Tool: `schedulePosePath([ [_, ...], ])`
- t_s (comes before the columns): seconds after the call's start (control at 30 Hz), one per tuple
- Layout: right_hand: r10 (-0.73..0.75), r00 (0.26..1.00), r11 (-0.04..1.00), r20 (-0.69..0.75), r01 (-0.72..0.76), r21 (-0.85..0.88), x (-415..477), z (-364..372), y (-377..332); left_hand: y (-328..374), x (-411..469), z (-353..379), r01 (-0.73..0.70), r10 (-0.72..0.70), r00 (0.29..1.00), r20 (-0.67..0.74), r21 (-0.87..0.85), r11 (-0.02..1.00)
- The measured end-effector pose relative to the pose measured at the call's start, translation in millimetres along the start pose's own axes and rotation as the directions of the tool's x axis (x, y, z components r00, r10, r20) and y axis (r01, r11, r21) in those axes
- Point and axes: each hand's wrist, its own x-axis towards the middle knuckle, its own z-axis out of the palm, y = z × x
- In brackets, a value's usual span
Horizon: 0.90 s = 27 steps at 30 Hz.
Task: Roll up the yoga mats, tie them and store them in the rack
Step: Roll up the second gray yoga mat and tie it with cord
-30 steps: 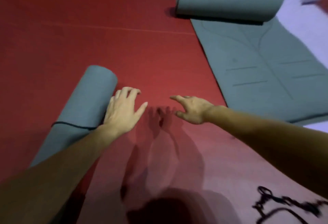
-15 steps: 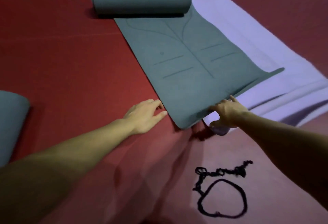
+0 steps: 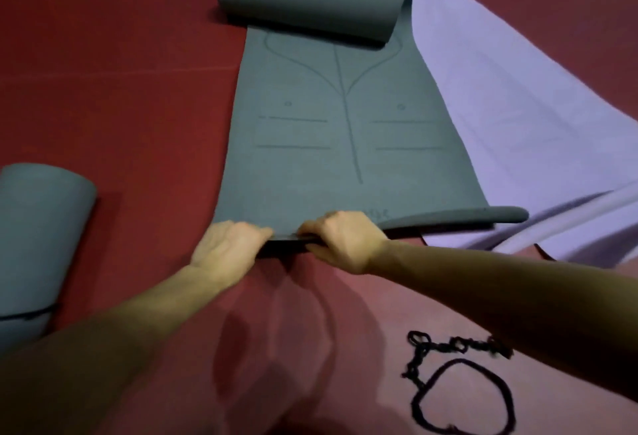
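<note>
A grey-green yoga mat (image 3: 345, 158) lies unrolled on the red floor, with its far end curled into a roll. My left hand (image 3: 228, 251) and my right hand (image 3: 341, 241) both grip the mat's near edge, fingers curled over it, and the edge is lifted slightly off the floor. A second grey-green mat (image 3: 38, 238) lies rolled at the left, with a black cord around it. A black strap (image 3: 462, 389) lies in a loop on the floor at the lower right.
A pale lilac mat (image 3: 518, 117) lies unrolled to the right, partly under the grey-green one, with curled ends. Red floor (image 3: 121, 106) surrounds everything.
Both hands left the rolled mat at the left, reached across to the unrolled grey-green mat and took hold of its near edge. The view swung right.
</note>
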Motion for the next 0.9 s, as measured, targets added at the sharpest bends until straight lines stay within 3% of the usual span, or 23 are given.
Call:
schedulePosePath([
  [0.07, 0.061, 0.993, 0.995, 0.1, -0.053, -0.08, -10, 1, 23, -40, -25, 17, 0.065, -0.066, 0.996, 0.054, 0.012, 0.998],
  [0.17, 0.161, 0.971, 0.986, 0.176, -0.152, -0.061, -46, 18, 62, -90, -57, 47, 0.07, -0.075, 0.993, -0.087, -0.058, 0.996],
  [0.3, 0.133, 0.958, 0.976, 0.256, -0.172, 0.135, -104, 58, 72, -82, -103, 85, -0.139, 0.128, 0.925, -0.357, -0.005, 0.99],
  [0.43, 0.123, 0.935, 0.964, 0.333, -0.193, 0.184, -146, 90, 64, -52, -134, 118, -0.233, 0.216, 0.923, -0.317, -0.017, 0.972],
  [0.6, 0.144, 0.958, 0.957, 0.25, -0.198, 0.21, -169, 105, 65, -29, -135, 121, -0.187, 0.151, 0.947, -0.285, -0.104, 0.977],
  [0.73, 0.183, 0.971, 0.965, 0.152, -0.207, 0.163, -164, 99, 54, -33, -125, 125, -0.32, 0.26, 0.922, -0.288, -0.182, 0.93],
  [0.9, 0.213, 0.977, 0.944, -0.007, -0.204, 0.261, -146, 91, 57, -30, -107, 115, -0.228, 0.094, 0.916, -0.389, -0.315, 0.921],
])
